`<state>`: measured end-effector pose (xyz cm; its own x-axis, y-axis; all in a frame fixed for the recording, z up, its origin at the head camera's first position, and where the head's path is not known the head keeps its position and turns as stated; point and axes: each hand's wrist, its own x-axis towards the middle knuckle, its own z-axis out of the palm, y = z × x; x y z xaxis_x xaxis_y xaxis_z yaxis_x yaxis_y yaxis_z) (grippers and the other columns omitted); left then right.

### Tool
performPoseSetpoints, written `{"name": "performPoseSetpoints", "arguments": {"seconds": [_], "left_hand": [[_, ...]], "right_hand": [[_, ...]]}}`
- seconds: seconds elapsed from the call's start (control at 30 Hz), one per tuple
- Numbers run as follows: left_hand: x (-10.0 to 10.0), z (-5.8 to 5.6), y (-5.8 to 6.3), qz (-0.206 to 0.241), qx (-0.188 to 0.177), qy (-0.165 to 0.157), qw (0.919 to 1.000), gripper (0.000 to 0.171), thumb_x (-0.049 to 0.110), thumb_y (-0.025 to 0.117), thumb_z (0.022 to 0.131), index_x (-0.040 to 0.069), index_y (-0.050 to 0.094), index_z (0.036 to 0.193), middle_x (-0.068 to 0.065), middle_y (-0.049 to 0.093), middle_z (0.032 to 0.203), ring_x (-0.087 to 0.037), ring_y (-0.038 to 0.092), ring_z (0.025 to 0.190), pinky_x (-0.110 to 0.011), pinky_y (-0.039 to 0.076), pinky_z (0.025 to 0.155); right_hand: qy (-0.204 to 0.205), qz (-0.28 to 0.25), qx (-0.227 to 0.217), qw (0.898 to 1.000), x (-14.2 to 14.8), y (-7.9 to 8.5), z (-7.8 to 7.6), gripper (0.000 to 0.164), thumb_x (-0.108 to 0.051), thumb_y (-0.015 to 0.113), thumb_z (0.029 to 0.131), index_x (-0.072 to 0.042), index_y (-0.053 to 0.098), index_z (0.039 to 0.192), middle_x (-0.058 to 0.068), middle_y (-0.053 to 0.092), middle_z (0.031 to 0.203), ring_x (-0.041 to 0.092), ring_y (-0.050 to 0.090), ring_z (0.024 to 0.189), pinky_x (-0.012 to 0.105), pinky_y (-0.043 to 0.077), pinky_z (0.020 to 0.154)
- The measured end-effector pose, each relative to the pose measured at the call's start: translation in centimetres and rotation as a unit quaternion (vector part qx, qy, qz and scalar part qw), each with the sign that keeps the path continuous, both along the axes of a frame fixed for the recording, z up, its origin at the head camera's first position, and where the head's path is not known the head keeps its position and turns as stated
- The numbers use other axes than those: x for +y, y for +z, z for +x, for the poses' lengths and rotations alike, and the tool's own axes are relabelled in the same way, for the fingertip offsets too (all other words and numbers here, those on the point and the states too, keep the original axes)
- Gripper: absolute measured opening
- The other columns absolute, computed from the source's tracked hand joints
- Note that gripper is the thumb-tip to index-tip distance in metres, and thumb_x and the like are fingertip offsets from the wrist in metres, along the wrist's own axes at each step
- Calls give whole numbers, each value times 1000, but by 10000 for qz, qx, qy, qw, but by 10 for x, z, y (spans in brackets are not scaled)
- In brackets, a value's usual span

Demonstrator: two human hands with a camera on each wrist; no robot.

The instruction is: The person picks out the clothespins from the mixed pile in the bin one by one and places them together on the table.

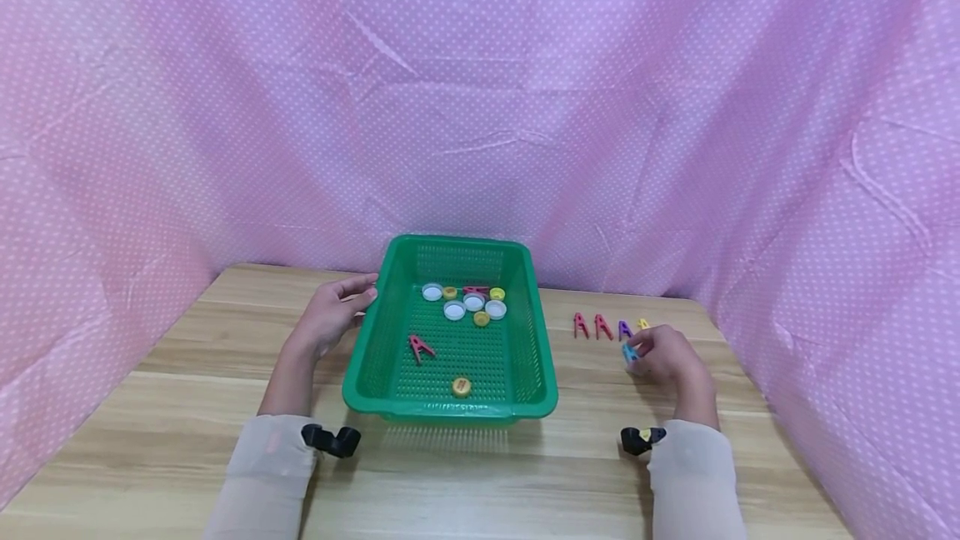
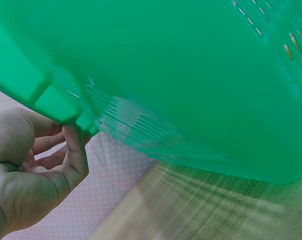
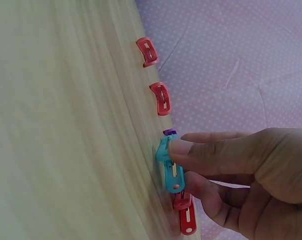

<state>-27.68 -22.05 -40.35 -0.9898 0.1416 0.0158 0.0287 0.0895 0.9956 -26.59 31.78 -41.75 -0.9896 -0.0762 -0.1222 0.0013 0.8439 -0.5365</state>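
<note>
Head view: right hand [image 1: 670,363] pinches a blue clip [image 1: 631,352] on the table [image 1: 187,407], right of the green basket [image 1: 450,332], just near of a row of clips. Right wrist cam shows thumb and fingers [image 3: 190,150] curled round that clip w/ its end touching the wood. Left hand [image 1: 333,315] rests at the basket's left rim, fingers loosely curled, tips under the lip per left wrist cam; looks like steadying, not a firm grip. Step in hand, as I judge it: picking the blue clip off the table while the basket is held steady. Next move probably calls for a firm pinch and a lift clear of the row w/o knocking its neighbours. Counts: 1 basket; inside it 2 red clips, one near-left [image 1: 421,347] and one at the far end [image 1: 476,290]; 4 white caps [image 1: 454,311]; approx 4 yellow caps, 1 alone at the near wall [image 1: 461,387]. On the table: 2 red clips [image 1: 592,325], 1 purple [image 1: 624,329], 1 yellow [image 1: 643,324] partly hidden by the hand, plus the blue one. Right wrist cam shows another red clip [image 3: 185,212] under the fingers; can't match it in head view.
</note>
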Motion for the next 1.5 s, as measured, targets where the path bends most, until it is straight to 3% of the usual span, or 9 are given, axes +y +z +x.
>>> {"name": "performPoseSetpoints", "arguments": {"seconds": [0.47,0.67,0.8,0.93,1.23,1.37,1.5], "left_hand": [[0,-1,-1,40,21,12,10000,46,21,55,98,5,45,140,-16,49,134,-12,61,97,-36,52,86],[1,-2,-1,0,18,72,10000,47,21,56,97,5,45,140,-15,49,134,-12,61,95,-32,53,83],[1,-1,-1,-6,11,120,9999,46,21,56,97,5,46,140,-14,49,133,-12,61,93,-30,54,81],[2,-1,-1,9,10,134,9999,45,20,55,97,5,46,139,-15,49,132,-11,61,92,-30,54,81],[2,-1,-1,-6,-7,170,9999,46,20,56,97,6,46,140,-15,49,131,-11,60,92,-30,54,81],[2,-1,-1,-28,-8,173,9998,46,21,56,97,6,46,140,-15,49,131,-12,60,92,-30,54,81],[2,-1,-1,-33,-39,180,9998,46,21,56,97,6,46,140,-15,49,132,-12,60,93,-30,54,81]], "right_hand": [[55,-109,-5,9999,2,0,-3,38,-9,78,77,0,66,111,10,63,90,21,57,80,32,49,69],[190,-168,242,9994,0,13,-3,46,-13,72,82,2,58,123,17,61,99,24,60,68,35,51,58],[303,-226,476,9982,-7,25,-5,48,-20,71,85,0,56,126,18,62,104,27,61,77,38,51,64],[549,-120,842,9949,-19,36,-10,45,-23,70,86,-1,58,123,13,64,99,25,60,89,39,50,74],[920,105,906,9916,-59,58,-21,43,-34,66,89,-6,62,122,10,64,99,21,59,81,36,51,69],[1243,356,1226,9840,-80,69,-24,41,-34,64,90,-4,64,118,10,65,98,23,60,84,40,53,70],[1600,641,1616,9717,-104,80,-26,33,-32,64,90,-5,68,108,4,64,83,18,57,72,36,50,64]]}}
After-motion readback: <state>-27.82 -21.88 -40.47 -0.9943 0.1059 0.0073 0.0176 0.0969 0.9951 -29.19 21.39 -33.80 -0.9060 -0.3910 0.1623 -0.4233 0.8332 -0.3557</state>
